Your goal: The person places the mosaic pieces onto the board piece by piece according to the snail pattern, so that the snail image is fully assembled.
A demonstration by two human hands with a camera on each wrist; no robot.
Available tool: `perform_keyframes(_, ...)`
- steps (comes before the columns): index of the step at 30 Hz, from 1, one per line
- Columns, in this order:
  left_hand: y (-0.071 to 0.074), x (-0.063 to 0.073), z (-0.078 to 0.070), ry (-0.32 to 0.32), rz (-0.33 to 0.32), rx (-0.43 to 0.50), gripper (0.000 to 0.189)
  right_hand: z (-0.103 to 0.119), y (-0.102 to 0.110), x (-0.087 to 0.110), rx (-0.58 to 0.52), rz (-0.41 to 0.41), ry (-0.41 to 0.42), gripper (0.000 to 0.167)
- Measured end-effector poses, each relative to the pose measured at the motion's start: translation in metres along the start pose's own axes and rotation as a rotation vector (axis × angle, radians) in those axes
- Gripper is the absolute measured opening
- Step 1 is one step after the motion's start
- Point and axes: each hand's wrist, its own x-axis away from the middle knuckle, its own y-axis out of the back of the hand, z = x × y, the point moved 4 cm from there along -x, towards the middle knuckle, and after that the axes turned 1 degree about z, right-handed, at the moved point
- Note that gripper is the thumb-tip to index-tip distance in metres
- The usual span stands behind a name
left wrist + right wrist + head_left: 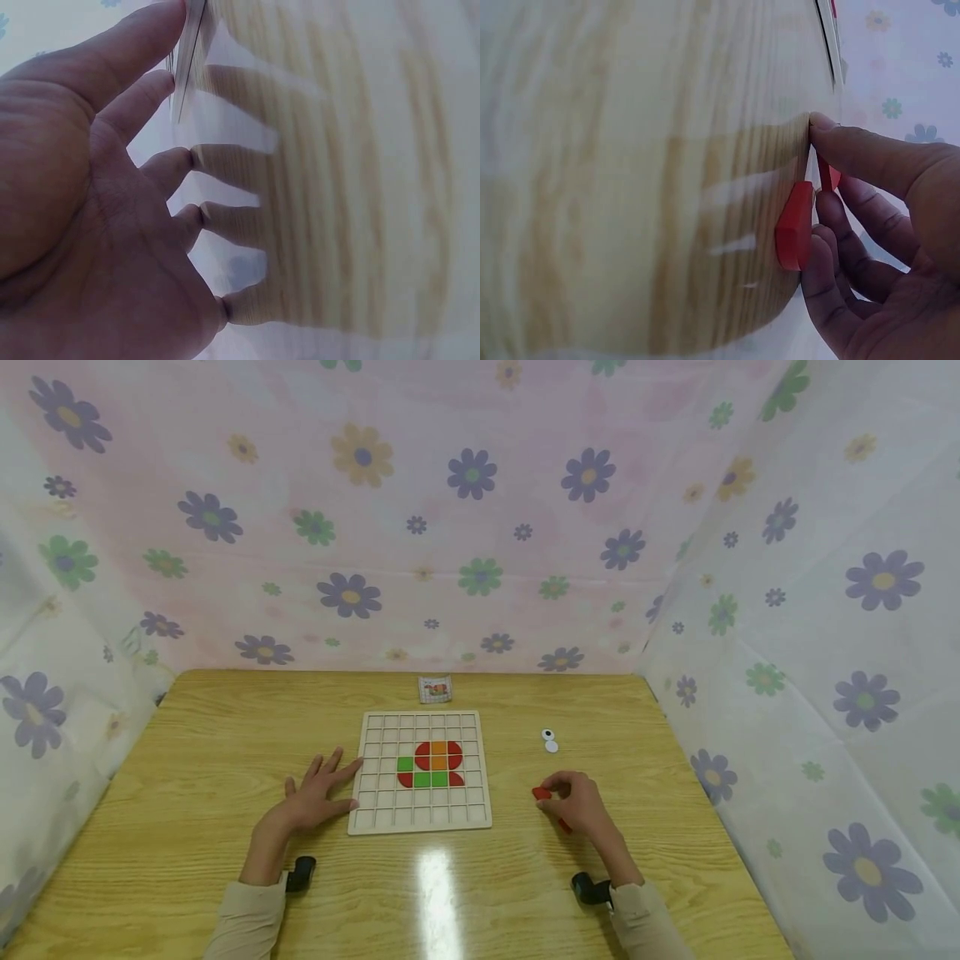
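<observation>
A square wooden grid board (pixel 382 818) lies on the table, with red, orange and green tiles (pixel 438 762) set in its middle cells. My left hand (pixel 311 802) is spread on the tabletop, its thumb and forefinger touching the board's left edge. To the right of the board, my right hand (pixel 579 806) pinches a red tile (pixel 827 172) between thumb and fingers, low over the table. A second red tile (pixel 795 229) lies on the tabletop beside the curled fingers, mostly hidden under the hand in the head view.
Behind the board lies a small picture card (pixel 435 690). Two round white pieces, one with a black dot (pixel 548 734) and one plain (pixel 552 747), lie right of the board. Flower-patterned cloth (pixel 480 527) encloses the table's back and sides.
</observation>
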Motion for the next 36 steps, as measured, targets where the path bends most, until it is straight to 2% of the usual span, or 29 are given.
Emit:
perform_keyframes(16,0.0029,0.0004,-0.0044,0.005,-0.002,-0.041,0.071,-0.0011,0.0009,-0.001,-0.038,-0.049,-0.01,0.018)
perform_keyframes(22,0.0025,0.001,-0.0042,0.001,0.001,-0.04,0.071,0.0027,0.0026,0.002,-0.088,-0.065,-0.016,0.009)
perform_keyframes(28,0.0015,0.0005,-0.0014,-0.005,-0.001,-0.041,0.072,0.0042,0.0014,0.0041,-0.101,-0.052,-0.037,0.009)
perform_keyframes(36,0.0011,-0.0003,-0.0006,-0.006,-0.003,-0.058,0.071,0.0058,-0.0053,0.0016,-0.134,-0.021,-0.024,0.009)
